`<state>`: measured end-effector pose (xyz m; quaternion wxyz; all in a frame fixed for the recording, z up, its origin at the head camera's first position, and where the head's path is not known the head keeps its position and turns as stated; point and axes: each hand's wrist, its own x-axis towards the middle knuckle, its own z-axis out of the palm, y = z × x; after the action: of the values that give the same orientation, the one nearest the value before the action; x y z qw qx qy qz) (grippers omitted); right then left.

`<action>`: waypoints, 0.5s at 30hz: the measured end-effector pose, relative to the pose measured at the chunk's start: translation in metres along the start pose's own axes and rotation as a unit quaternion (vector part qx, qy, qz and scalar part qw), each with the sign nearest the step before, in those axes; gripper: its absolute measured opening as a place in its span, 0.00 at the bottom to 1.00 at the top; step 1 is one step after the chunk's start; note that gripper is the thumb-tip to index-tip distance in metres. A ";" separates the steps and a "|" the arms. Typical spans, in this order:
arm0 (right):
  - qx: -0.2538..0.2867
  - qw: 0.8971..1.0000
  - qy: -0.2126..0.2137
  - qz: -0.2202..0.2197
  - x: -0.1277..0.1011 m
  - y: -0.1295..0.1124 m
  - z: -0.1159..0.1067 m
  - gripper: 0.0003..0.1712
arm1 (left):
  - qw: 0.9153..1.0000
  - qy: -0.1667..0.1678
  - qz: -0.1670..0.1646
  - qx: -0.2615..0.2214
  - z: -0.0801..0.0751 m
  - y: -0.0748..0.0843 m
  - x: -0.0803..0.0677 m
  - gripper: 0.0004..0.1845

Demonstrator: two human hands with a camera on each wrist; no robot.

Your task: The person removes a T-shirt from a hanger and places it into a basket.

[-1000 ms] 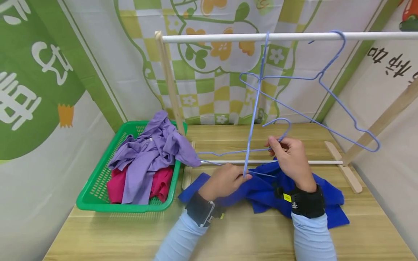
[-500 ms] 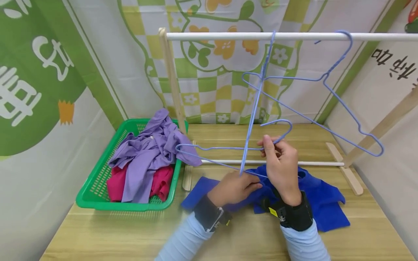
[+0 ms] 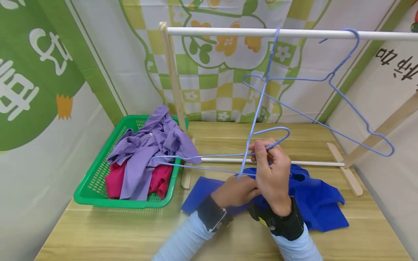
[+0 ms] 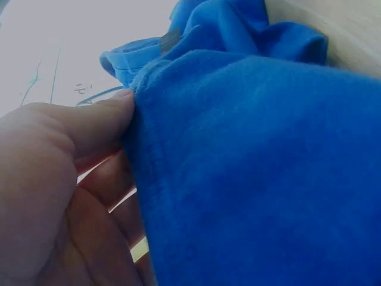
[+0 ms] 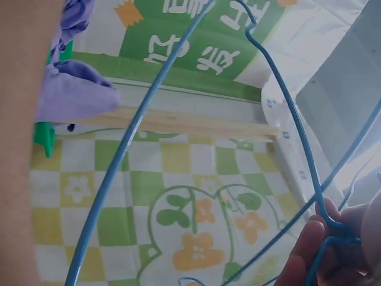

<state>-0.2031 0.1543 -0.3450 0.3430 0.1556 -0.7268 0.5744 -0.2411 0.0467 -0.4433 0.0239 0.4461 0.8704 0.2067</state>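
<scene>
My right hand (image 3: 274,170) pinches a light-blue wire hanger (image 3: 287,133) at its neck, just below the hook. The hanger's body points left, its far end over the edge of the basket. Under it, my left hand (image 3: 233,192) is close beside the right wrist. In the left wrist view, that hand's thumb and fingers pinch the edge of a blue shirt (image 4: 256,161). A neckline with a small label shows beyond the thumb. The rest of the shirt (image 3: 320,203) lies crumpled on the table, partly hidden by my hands.
A green basket (image 3: 78,192) at left holds a purple garment (image 3: 140,163) and a magenta one (image 3: 115,181). Two blue hangers hang from the white rail (image 3: 212,31) of a wooden rack, one edge-on (image 3: 259,103) in front of my hands. A lower white bar (image 3: 313,164) crosses behind.
My right hand has moved left and slightly down, swinging the hanger's far end leftward to the basket. My left hand has shifted slightly right and down, close to the right wrist.
</scene>
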 end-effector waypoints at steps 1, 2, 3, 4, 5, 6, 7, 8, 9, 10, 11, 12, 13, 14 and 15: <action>-0.003 1.000 0.000 -0.010 0.000 -0.003 -0.001 0.15 | 1.000 0.001 0.003 0.003 0.000 0.000 0.000 0.12; -0.008 1.000 0.000 -0.021 -0.001 -0.005 -0.003 0.15 | 1.000 0.005 0.011 0.008 0.001 -0.001 0.000 0.12; -0.015 0.999 -0.002 -0.032 -0.001 -0.008 -0.005 0.15 | 1.000 0.008 0.018 0.011 0.001 -0.003 -0.001 0.12; -0.024 0.999 -0.004 -0.044 -0.001 -0.010 -0.007 0.14 | 1.000 0.010 0.021 0.012 0.001 -0.004 -0.001 0.12; -0.033 0.998 -0.005 -0.055 -0.001 -0.012 -0.010 0.14 | 1.000 0.013 0.024 0.014 0.000 -0.007 -0.001 0.13; -0.042 0.997 -0.007 -0.065 0.000 -0.013 -0.012 0.14 | 1.000 0.012 0.025 0.013 0.000 -0.009 -0.001 0.13; -0.051 0.996 -0.010 -0.072 0.000 -0.014 -0.015 0.14 | 1.000 0.011 0.023 0.010 -0.001 -0.012 0.000 0.13; -0.060 0.995 -0.012 -0.077 0.001 -0.015 -0.019 0.14 | 1.000 0.012 0.020 0.009 -0.002 -0.015 0.000 0.13; -0.069 0.994 -0.013 -0.080 0.001 -0.016 -0.022 0.14 | 1.000 0.011 0.008 0.002 -0.003 -0.018 -0.001 0.14; -0.079 0.994 -0.012 -0.080 0.002 -0.016 -0.026 0.14 | 1.000 0.010 -0.003 -0.006 -0.005 -0.021 -0.001 0.14; -0.089 0.993 -0.010 -0.079 0.003 -0.016 -0.030 0.14 | 1.000 0.009 -0.012 -0.020 -0.007 -0.024 -0.001 0.14; -0.100 0.992 -0.009 -0.078 0.004 -0.015 -0.035 0.14 | 0.999 0.007 -0.023 -0.035 -0.010 -0.026 -0.002 0.15; -0.112 0.991 -0.007 -0.076 0.006 -0.015 -0.040 0.14 | 0.998 0.009 -0.033 -0.049 -0.012 -0.028 -0.003 0.15; -0.125 0.990 -0.006 -0.069 0.007 -0.014 -0.045 0.14 | 0.997 0.011 -0.042 -0.060 -0.016 -0.030 -0.004 0.15; -0.140 0.988 -0.003 -0.062 0.009 -0.013 -0.050 0.15 | 0.996 0.014 -0.059 -0.068 -0.019 -0.031 -0.007 0.14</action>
<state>-0.1858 0.1990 -0.3244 0.3940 0.1528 -0.7903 0.4437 -0.2654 0.0187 -0.4391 0.0541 0.3885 0.8794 0.2698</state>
